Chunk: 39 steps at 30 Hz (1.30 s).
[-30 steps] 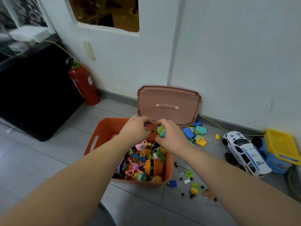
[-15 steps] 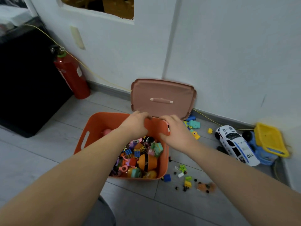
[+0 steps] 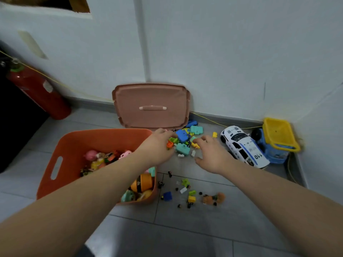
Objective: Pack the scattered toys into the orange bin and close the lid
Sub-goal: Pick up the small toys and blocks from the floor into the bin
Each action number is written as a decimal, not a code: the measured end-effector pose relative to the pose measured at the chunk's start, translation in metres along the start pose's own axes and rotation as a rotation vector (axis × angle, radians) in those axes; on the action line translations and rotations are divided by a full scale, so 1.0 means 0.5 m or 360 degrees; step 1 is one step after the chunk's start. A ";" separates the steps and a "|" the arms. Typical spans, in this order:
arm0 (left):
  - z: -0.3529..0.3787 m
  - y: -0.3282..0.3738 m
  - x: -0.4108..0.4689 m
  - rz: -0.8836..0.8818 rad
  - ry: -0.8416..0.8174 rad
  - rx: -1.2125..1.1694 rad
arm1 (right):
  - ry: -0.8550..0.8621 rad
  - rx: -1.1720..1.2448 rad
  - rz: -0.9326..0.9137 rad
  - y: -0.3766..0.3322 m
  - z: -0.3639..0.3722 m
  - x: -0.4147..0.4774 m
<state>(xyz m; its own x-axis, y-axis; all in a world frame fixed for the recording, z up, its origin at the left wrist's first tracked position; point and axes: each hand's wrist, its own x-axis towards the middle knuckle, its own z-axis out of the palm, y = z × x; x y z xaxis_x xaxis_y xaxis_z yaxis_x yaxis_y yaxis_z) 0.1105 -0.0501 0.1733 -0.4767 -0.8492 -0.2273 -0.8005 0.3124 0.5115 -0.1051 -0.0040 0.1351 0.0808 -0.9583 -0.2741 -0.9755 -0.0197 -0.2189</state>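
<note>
The orange bin (image 3: pixel 74 145) stands open on the floor at the left, holding several small toys. Its pinkish lid (image 3: pixel 152 106) leans upright against the wall behind it. To the right of the bin lies a pile of blue, teal and yellow blocks (image 3: pixel 182 135). My left hand (image 3: pixel 157 147) is at the pile's left side, fingers curled around small green and orange pieces. My right hand (image 3: pixel 211 154) hovers at the pile's right side, fingers spread, holding nothing. More tiny pieces (image 3: pixel 185 191) are scattered in front of the bin's right corner.
A white police car (image 3: pixel 243 145) and a blue and yellow dump truck (image 3: pixel 276 140) sit in the right corner. A red fire extinguisher (image 3: pixel 39 91) stands by the wall at the left, next to a black cabinet. A yellow cord runs along the baseboard.
Both hands left the bin's far rim and moved right to the block pile on the floor. The teal block once in my right hand is gone from it. The view swung rightward.
</note>
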 end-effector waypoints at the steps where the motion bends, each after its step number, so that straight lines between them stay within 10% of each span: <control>1: 0.017 0.016 0.012 0.0005 -0.0017 0.0005 | -0.0017 0.0016 0.0049 0.017 0.007 0.003; 39: 0.348 -0.112 0.341 -0.0987 -0.0350 0.0588 | -0.0273 0.0294 0.0149 0.141 0.284 0.353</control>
<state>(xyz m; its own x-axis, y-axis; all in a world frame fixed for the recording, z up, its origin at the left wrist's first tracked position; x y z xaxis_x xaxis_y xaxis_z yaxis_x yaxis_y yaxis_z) 0.0111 -0.1384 -0.0383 0.0707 -0.8232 -0.5633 -0.9970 -0.0401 -0.0666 -0.1307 -0.1340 -0.0620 0.0409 -0.8909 -0.4523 -0.9279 0.1341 -0.3480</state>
